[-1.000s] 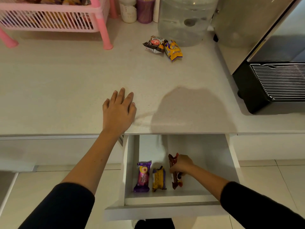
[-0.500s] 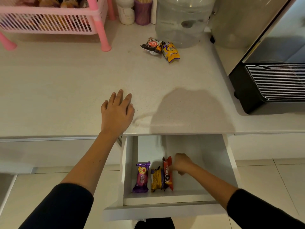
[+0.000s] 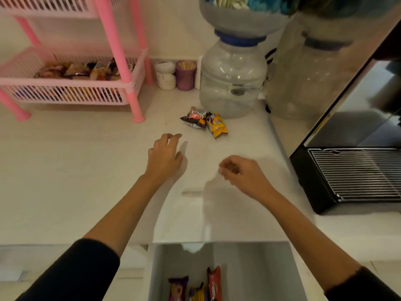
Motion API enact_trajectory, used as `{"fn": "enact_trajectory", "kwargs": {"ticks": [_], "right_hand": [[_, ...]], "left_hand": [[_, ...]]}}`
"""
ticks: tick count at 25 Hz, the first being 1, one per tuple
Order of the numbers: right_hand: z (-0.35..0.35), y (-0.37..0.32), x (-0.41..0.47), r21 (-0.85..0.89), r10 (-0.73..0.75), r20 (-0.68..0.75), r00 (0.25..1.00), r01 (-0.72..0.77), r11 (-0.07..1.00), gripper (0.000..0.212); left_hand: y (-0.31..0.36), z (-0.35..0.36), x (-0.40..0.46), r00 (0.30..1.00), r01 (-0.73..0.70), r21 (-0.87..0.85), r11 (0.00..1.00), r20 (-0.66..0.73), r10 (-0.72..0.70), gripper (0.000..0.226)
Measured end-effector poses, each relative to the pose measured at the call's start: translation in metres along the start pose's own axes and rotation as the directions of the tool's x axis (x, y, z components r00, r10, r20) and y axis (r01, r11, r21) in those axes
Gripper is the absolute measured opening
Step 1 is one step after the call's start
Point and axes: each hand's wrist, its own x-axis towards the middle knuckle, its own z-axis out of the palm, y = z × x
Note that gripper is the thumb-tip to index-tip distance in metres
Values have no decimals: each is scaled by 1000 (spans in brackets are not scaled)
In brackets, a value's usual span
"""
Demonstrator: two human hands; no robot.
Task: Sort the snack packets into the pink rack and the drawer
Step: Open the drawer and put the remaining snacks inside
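Note:
Two snack packets lie side by side on the white counter: a dark brown packet [image 3: 193, 121] and a yellow packet [image 3: 216, 125]. My left hand [image 3: 165, 156] hovers just short of them, fingers loosely spread, holding nothing. Over the counter to the right is my right hand [image 3: 242, 174], its fingers loosely curled and empty. The open white drawer [image 3: 260, 270] below holds a purple packet [image 3: 178, 288], a yellow-and-dark packet [image 3: 198, 292] and a red packet [image 3: 214, 283]. The pink rack [image 3: 132, 83] at the back left has several packets on its lower shelf.
A large clear water bottle [image 3: 233, 79] stands right behind the two packets. A white jar [image 3: 166, 76] and a purple cup of sticks [image 3: 186, 76] sit beside the rack. A steel machine with a black drip tray [image 3: 355, 174] fills the right side.
My right hand let go of the red packet in the drawer and rose over the counter. My left hand lifted off the counter edge and moved forward toward the two packets. The view tilted up.

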Motion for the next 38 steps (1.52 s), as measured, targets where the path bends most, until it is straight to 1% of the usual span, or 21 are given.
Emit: {"fn": "enact_trajectory", "kwargs": {"ticks": [2, 4, 6, 7, 9, 11, 13, 16, 19, 23, 25, 27, 29, 31, 32, 33, 34, 35, 37, 38], "right_hand": [[-6, 8, 52, -22, 42, -138, 990, -45, 999, 20], [-7, 16, 98, -119, 29, -198, 980, -54, 991, 37], [-1, 22, 137, -245, -15, -237, 971, -45, 969, 49], [3, 24, 152, -288, -24, -246, 969, -50, 956, 52], [12, 28, 178, -325, 4, -236, 972, -83, 942, 55], [17, 33, 194, -297, 66, -202, 977, -125, 946, 55], [19, 38, 200, -251, 109, -180, 978, -153, 956, 53], [19, 42, 191, -285, 137, -189, 972, -188, 940, 51], [23, 41, 160, -292, 173, -209, 962, -230, 928, 49], [37, 30, 91, -225, 223, -200, 954, -266, 937, 44], [42, 22, 45, -108, 241, -181, 954, -263, 959, 37], [43, 13, -5, 103, 273, -126, 954, -261, 960, 29], [40, 7, -53, 209, 269, -47, 962, -254, 944, 24], [35, 9, -97, 296, 262, 121, 957, -287, 911, 30], [32, 13, -117, 331, 261, 219, 940, -323, 887, 34], [31, 19, -134, 316, 263, 307, 915, -358, 878, 37], [33, 25, -150, 246, 275, 381, 883, -384, 890, 38], [36, 34, -160, 132, 310, 443, 841, -404, 905, 37], [50, 57, -171, -39, 410, 521, 748, -460, 887, 27], [60, 74, -170, -93, 464, 526, 713, -494, 864, 26]], "left_hand": [[16, 1, 45, 1000, 19, 31, 999, 14, -19, 57], [30, 6, 86, 997, 63, 37, 997, 45, -64, 57], [41, 13, 122, 984, 124, 65, 990, 120, -131, 54], [45, 19, 137, 971, 160, 74, 984, 169, -171, 52], [54, 31, 160, 938, 231, 61, 971, 250, -239, 48], [57, 40, 171, 912, 288, 54, 956, 288, -292, 45], [55, 44, 173, 891, 323, 88, 942, 309, -334, 42], [47, 44, 163, 864, 341, 116, 933, 352, -360, 48], [39, 44, 127, 870, 360, 84, 929, 328, -367, 56], [31, 41, 45, 898, 330, 104, 938, 273, -346, 70], [28, 35, -2, 912, 305, 89, 948, 259, -318, 72], [24, 27, -43, 919, 292, 38, 956, 264, -292, 66], [19, 18, -77, 930, 279, -32, 960, 257, -261, 59], [13, 12, -102, 952, 255, -130, 958, 208, -225, 54], [10, 10, -112, 961, 242, -177, 954, 180, -210, 53], [8, 8, -119, 967, 232, -213, 949, 157, -201, 53], [6, 7, -126, 970, 228, -241, 944, 142, -198, 52], [4, 6, -129, 971, 229, -264, 937, 132, -201, 52], [2, 6, -134, 971, 236, -307, 922, 116, -210, 52], [1, 7, -135, 971, 239, -326, 915, 105, -216, 52]]}}
